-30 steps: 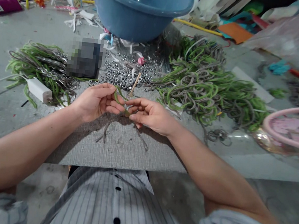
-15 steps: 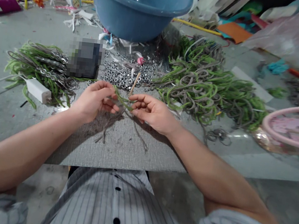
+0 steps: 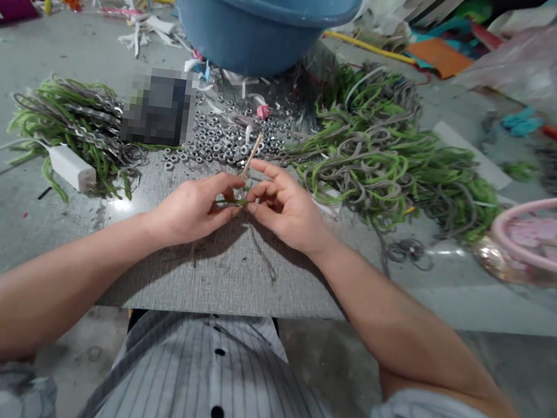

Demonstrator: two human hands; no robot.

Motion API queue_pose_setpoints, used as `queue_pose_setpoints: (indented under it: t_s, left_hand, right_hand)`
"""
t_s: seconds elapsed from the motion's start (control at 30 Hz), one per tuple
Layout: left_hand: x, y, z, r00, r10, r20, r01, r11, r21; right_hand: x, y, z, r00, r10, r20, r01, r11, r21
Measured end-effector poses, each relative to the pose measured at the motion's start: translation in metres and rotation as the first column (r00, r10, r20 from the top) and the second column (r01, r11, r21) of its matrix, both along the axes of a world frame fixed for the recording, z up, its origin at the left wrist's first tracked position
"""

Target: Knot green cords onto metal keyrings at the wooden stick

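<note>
My left hand (image 3: 192,209) and my right hand (image 3: 286,206) meet fingertip to fingertip above a grey textured board (image 3: 220,276). Both pinch a short green cord (image 3: 232,201) held level between them. Grey cord ends (image 3: 265,258) hang down from the hands onto the board. A thin wooden stick (image 3: 253,154) stands up just behind my right fingers. Beyond the hands lies a spread of small metal nuts (image 3: 226,142).
A big heap of green and grey cords (image 3: 384,161) lies to the right, a smaller bundle (image 3: 74,122) to the left beside a white charger (image 3: 72,169). A blue basin (image 3: 263,13) stands at the back. A pink-rimmed clear container (image 3: 541,239) is at the right edge.
My left hand has moved right and closed up against my right hand. The green cord, earlier bent upward between the hands, now lies short and level between the fingertips.
</note>
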State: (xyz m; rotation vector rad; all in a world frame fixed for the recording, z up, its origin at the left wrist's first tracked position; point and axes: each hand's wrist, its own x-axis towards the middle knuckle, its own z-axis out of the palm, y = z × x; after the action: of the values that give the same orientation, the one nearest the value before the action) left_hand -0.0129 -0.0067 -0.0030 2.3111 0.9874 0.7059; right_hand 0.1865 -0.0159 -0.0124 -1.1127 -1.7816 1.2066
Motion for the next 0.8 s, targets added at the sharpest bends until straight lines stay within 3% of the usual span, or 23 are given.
queue_pose_setpoints:
  t_s: [0.47, 0.8]
  left_hand:
    - [0.0009, -0.0013, -0.0037, 0.989, 0.047, -0.138, -0.016, 0.977, 0.213]
    - [0.0014, -0.0022, -0.0015, 0.982, 0.056, -0.18, -0.02, 0.98, 0.196]
  right_hand:
    - [0.0002, -0.0028, -0.005, 0.999, 0.014, 0.049, -0.022, 0.985, 0.174]
    - [-0.0007, -0.0029, -0.006, 0.997, -0.032, 0.067, 0.016, 0.975, 0.222]
